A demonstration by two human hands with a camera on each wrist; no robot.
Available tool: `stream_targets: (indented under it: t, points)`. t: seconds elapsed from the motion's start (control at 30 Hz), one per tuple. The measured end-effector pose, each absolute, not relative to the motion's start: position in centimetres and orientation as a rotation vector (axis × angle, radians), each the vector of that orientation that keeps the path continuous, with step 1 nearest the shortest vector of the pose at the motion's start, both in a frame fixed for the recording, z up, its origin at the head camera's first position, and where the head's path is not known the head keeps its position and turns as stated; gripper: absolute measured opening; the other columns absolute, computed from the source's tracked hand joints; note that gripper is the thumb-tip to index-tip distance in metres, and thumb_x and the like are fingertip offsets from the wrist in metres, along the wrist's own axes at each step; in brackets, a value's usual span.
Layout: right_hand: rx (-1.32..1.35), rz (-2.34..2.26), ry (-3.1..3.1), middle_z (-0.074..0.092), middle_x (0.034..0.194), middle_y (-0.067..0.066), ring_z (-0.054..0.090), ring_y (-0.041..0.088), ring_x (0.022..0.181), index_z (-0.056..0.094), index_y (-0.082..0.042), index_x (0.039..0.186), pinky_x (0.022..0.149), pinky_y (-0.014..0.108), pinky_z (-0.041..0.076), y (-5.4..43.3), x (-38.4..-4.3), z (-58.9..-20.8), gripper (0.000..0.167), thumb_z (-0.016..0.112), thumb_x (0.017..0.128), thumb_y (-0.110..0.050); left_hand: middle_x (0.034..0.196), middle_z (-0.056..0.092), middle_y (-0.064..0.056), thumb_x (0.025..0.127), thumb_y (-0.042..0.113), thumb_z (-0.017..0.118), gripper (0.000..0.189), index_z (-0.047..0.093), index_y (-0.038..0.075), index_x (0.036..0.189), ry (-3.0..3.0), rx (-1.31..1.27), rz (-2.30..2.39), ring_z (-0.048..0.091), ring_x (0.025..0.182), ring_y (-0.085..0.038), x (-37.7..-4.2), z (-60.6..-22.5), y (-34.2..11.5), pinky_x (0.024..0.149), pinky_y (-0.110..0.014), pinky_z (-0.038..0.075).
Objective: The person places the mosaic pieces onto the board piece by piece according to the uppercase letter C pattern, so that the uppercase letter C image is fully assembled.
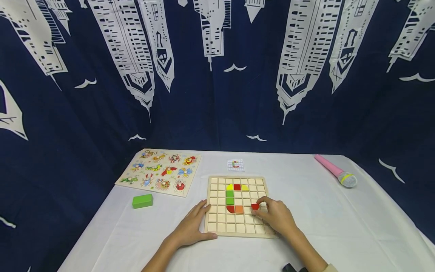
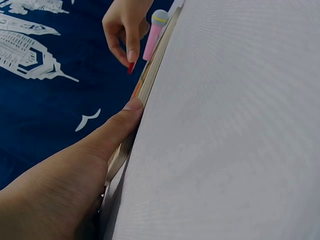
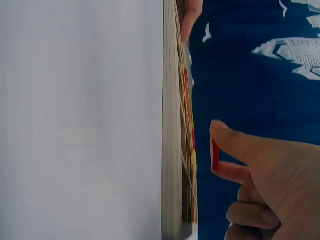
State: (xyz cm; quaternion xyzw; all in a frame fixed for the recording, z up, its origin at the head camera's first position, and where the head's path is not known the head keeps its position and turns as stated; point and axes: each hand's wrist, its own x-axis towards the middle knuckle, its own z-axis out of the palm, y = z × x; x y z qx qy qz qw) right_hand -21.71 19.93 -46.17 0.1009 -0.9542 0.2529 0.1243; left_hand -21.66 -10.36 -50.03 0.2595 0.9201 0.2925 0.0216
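A square wooden grid board lies on the table before me. On it sit a red square tile between two yellow tiles, two green tiles below, then a rounded red tile beside an orange one. My left hand rests against the board's left side, thumb by the front edge, fingers extended. Between thumb and forefinger my right hand pinches a small red tile. In the right wrist view this red tile is held above the board's surface.
Behind the board lies a small pattern card. An insect picture puzzle is at the back left, a green block in front of it. A pink toy microphone lies at the back right. A dark object shows at the front edge.
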Motion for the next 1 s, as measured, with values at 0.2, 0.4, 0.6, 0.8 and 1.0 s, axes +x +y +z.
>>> stream_targets:
  t: [0.2,0.4,0.6,0.8,1.0]
  points:
    - [0.238,0.731,-2.786,0.035,0.045,-0.008,0.025,0.006,0.045,0.067,-0.011,0.095,0.038,0.022,0.023,17.9,-21.7,-46.7,0.038,0.077,0.072,-0.039,0.152,0.017,-0.008,0.067,0.073,0.060,0.103,0.032,0.008,0.143,2.852,0.788,0.897,0.017,0.137,-0.027,-21.6,-50.0,-10.3,0.106,-0.049,0.025]
    - [0.197,0.702,-2.797,0.038,0.044,-0.006,0.028,0.009,0.047,0.067,-0.011,0.092,0.039,0.024,0.024,17.4,-21.7,-47.0,0.037,0.078,0.071,-0.040,0.152,0.017,-0.007,0.066,0.074,0.059,0.105,0.031,0.009,0.143,2.850,0.789,0.892,0.016,0.138,-0.027,-21.6,-50.1,-10.2,0.106,-0.048,0.024]
    - [0.220,0.686,-2.774,0.033,0.043,-0.007,0.025,0.008,0.047,0.066,-0.013,0.090,0.039,0.024,0.023,17.4,-21.8,-47.3,0.036,0.079,0.069,-0.040,0.152,0.016,-0.007,0.066,0.075,0.057,0.105,0.031,0.009,0.144,2.857,0.788,0.882,0.016,0.138,-0.027,-21.6,-50.1,-10.2,0.106,-0.048,0.024]
    - [0.221,0.681,-2.782,0.032,0.043,-0.007,0.026,0.008,0.047,0.066,-0.015,0.090,0.038,0.025,0.024,17.4,-21.9,-47.5,0.036,0.078,0.069,-0.041,0.152,0.017,-0.008,0.067,0.073,0.060,0.104,0.031,0.008,0.143,2.853,0.794,0.894,0.016,0.138,-0.028,-21.6,-50.0,-10.2,0.106,-0.049,0.024]
    - [0.207,0.678,-2.800,0.034,0.042,-0.006,0.026,0.008,0.047,0.066,-0.015,0.091,0.039,0.024,0.023,17.6,-22.0,-47.5,0.037,0.078,0.069,-0.042,0.152,0.017,-0.008,0.067,0.073,0.059,0.104,0.032,0.008,0.143,2.861,0.791,0.885,0.016,0.138,-0.027,-21.5,-50.0,-10.2,0.106,-0.048,0.024]
